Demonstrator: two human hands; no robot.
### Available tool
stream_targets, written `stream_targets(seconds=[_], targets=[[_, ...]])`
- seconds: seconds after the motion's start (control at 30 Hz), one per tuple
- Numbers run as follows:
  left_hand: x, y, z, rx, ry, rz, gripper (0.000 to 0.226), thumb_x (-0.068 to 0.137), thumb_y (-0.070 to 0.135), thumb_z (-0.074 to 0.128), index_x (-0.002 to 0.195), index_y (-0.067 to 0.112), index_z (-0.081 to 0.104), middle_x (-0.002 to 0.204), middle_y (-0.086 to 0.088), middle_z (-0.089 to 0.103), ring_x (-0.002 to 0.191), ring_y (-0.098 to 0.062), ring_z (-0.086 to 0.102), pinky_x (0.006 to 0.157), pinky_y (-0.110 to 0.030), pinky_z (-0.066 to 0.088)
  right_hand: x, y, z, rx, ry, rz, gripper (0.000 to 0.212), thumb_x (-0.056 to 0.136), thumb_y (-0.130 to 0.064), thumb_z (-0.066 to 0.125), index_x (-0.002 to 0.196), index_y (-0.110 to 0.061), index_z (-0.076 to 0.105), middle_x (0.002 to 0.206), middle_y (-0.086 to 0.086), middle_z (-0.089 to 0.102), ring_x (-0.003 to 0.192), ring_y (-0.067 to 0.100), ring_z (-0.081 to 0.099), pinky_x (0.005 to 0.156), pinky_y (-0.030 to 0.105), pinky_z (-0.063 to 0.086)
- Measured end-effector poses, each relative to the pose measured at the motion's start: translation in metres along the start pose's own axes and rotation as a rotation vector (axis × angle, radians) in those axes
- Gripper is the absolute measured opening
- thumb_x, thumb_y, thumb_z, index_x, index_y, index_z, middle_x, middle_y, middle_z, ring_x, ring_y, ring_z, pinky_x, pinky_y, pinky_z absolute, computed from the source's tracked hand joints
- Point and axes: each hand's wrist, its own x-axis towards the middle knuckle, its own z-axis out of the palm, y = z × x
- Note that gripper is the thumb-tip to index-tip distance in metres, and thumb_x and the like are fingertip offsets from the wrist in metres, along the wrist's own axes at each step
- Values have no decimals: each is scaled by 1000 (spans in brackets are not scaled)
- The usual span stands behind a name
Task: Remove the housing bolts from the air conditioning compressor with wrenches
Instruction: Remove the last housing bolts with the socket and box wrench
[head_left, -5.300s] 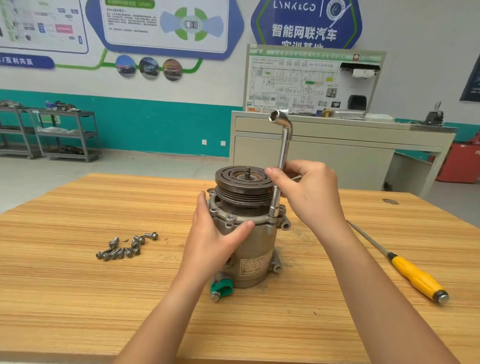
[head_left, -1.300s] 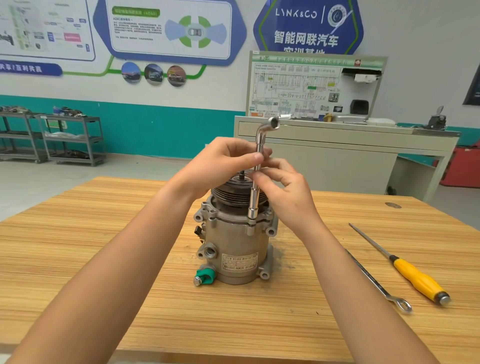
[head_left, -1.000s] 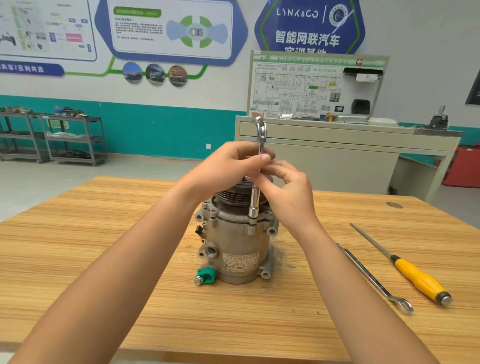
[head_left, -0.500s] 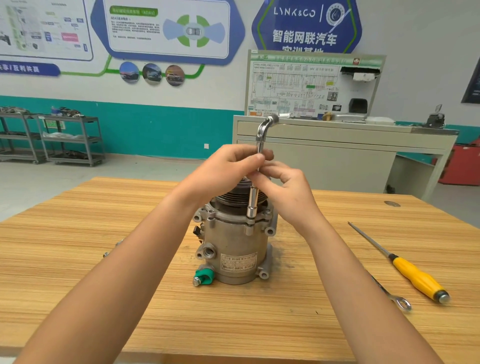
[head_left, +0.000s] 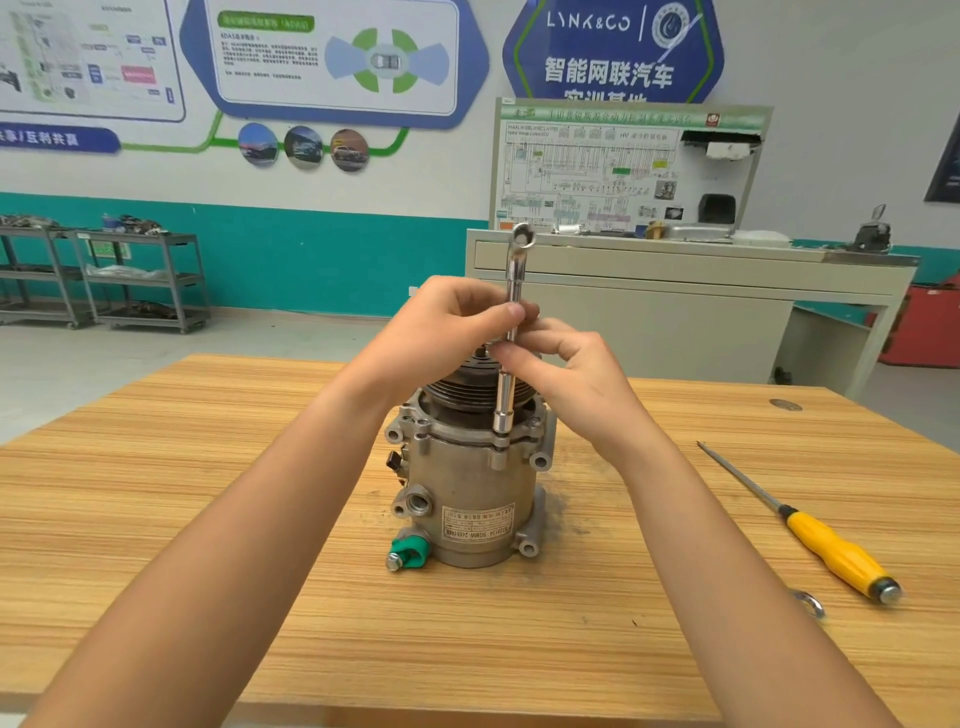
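Note:
The grey air conditioning compressor (head_left: 470, 499) stands upright in the middle of the wooden table (head_left: 208, 467), pulley end up, with a green cap near its base. A chrome L-shaped socket wrench (head_left: 506, 395) stands vertically, its lower socket seated on a housing bolt at the front flange. My left hand (head_left: 447, 332) pinches the wrench shaft just below the bend. My right hand (head_left: 566, 374) pinches the shaft slightly lower. The bent upper end of the wrench points toward me.
A yellow-handled screwdriver (head_left: 826, 545) lies on the table at the right. The ring end of a flat wrench (head_left: 810, 605) shows beside my right forearm. A beige workbench (head_left: 675, 312) and metal shelves (head_left: 104, 275) stand behind the table.
Both hands stay on the wrench shaft and keep twirling it; the bent top end has swung round from pointing right to facing me. Earlier my left hand held the compressor body.

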Motion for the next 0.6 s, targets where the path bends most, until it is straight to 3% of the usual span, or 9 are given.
stream_targets(seconds=[0.1, 0.17, 0.23, 0.33, 0.4, 0.47, 0.53, 0.6], targets=[[1, 2, 9, 67, 141, -1, 8, 85, 22, 69, 80, 15, 67, 82, -4, 71, 77, -14, 66, 72, -30, 53, -1, 3, 3, -87, 148, 1, 11, 75, -35, 72, 81, -27, 66, 95, -21, 58, 90, -13, 50, 61, -5, 33], [2, 2, 11, 103, 177, -11, 16, 83, 24, 71, 83, 9, 66, 86, -10, 70, 83, -21, 66, 76, -36, 54, -2, 5, 4, -117, 188, -27, 11, 75, -33, 73, 78, -26, 66, 92, -18, 60, 87, -13, 50, 62, -4, 32], [2, 1, 8, 71, 73, -12, 12, 89, 25, 64, 92, 14, 69, 94, -5, 72, 90, -15, 66, 83, -32, 53, -1, 5, 4, -86, 167, -49, 6, 78, -26, 71, 79, -22, 67, 93, -16, 59, 86, -11, 52, 64, -5, 33], [0, -1, -1, -32, -109, -42, 18, 96, 20, 52, 99, 28, 68, 105, 9, 71, 101, -1, 63, 86, -12, 47, -1, 2, 0, -23, 51, -37, 3, 83, -20, 66, 85, -20, 68, 98, -16, 57, 93, -6, 52, 66, -5, 34], [0, -3, -4, -57, -82, -37, 18, 95, 18, 54, 94, 28, 70, 102, 9, 72, 101, -3, 64, 88, -14, 47, -2, 1, -1, 3, -10, -10, 6, 85, -22, 64, 89, -23, 68, 100, -19, 57, 94, -7, 52, 67, -4, 36], [2, -3, -1, -14, 7, -22, 12, 91, 20, 62, 86, 25, 71, 91, 5, 74, 90, -6, 66, 83, -19, 50, -2, 2, 1, -68, 32, 1, 14, 81, -30, 67, 93, -25, 67, 100, -20, 56, 94, -9, 51, 66, -3, 34], [4, -4, 3, 8, 91, -7, 10, 86, 22, 69, 76, 22, 68, 75, 8, 71, 73, -2, 64, 70, -16, 49, -3, 4, 3, -147, 132, -8, 15, 75, -35, 71, 86, -28, 65, 95, -21, 56, 87, -15, 48, 63, -5, 32], [5, -5, 4, 9, 103, 15, 9, 84, 21, 70, 76, 22, 66, 69, 12, 69, 69, 1, 63, 67, -14, 50, -4, 5, 5, -129, 174, -25, 11, 75, -32, 73, 78, -29, 62, 92, -17, 58, 83, -18, 48, 63, -6, 31]])
